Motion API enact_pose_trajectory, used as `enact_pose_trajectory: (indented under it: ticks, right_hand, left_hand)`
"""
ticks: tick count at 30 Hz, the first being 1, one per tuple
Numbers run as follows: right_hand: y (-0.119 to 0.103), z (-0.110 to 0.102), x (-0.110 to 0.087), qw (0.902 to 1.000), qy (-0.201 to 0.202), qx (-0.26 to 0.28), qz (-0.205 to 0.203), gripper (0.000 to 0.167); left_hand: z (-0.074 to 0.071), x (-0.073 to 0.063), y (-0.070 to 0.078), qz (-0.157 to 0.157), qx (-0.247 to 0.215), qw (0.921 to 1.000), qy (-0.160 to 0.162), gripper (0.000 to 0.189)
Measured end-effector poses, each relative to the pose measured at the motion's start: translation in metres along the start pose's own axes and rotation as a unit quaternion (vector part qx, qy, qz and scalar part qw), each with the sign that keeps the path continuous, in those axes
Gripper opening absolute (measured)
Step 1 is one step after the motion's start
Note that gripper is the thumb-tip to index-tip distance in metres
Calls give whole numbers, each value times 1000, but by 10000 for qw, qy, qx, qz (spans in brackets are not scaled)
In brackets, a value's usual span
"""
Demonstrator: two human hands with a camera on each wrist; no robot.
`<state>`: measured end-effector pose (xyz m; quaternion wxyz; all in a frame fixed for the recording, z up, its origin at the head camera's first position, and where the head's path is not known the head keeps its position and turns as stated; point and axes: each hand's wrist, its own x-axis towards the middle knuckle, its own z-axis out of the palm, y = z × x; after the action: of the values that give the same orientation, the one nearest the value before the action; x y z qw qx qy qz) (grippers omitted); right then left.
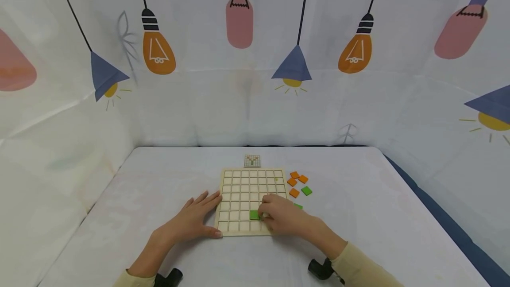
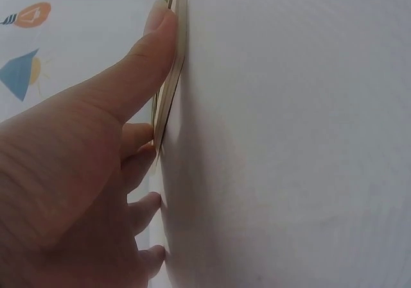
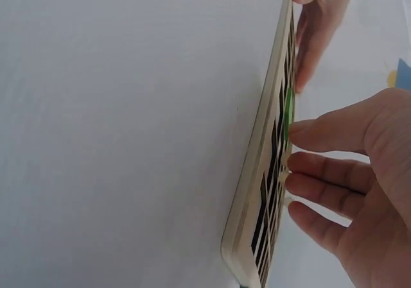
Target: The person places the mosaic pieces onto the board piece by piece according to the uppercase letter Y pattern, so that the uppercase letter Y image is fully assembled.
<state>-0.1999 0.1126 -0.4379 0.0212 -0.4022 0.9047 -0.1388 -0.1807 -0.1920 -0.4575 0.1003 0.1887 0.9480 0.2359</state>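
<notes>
A pale wooden grid board (image 1: 239,191) lies on the table. My left hand (image 1: 187,220) is spread along its left side, fingertips at the edge and thumb at the near left corner. The left wrist view shows the thumb (image 2: 144,63) against the board's side. Over the lower right part of the board, the fingers of my right hand (image 1: 284,216) are bent down with thumb and fingertips close together at the surface. A green square tile (image 1: 254,215) sits in a cell beside them. In the right wrist view, green (image 3: 288,111) shows at the thumb tip, partly covered by it.
Several orange tiles (image 1: 294,193) and a green tile (image 1: 307,190) lie right of the board. Another green tile (image 1: 298,206) is partly behind my right hand. A small patterned card (image 1: 252,160) lies beyond the far edge. White cloth with printed lamps hangs behind the table.
</notes>
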Motion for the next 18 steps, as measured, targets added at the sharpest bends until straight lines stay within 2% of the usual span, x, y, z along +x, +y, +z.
enact_pose_trajectory:
  ticks: [7, 12, 18]
  right_hand:
    - [10, -5, -9, 9998, 7, -108, 183, 20]
    - [15, -11, -15, 9987, -76, 27, 498, 16]
    - [26, -15, -25, 9981, 175, -137, 578, 15]
  left_hand:
    - [0, 0, -2, 75, 34, 10000, -10, 108]
    - [-2, -1, -3, 142, 6, 9999, -16, 110]
    - [-3, -1, -5, 310, 57, 9995, -43, 111]
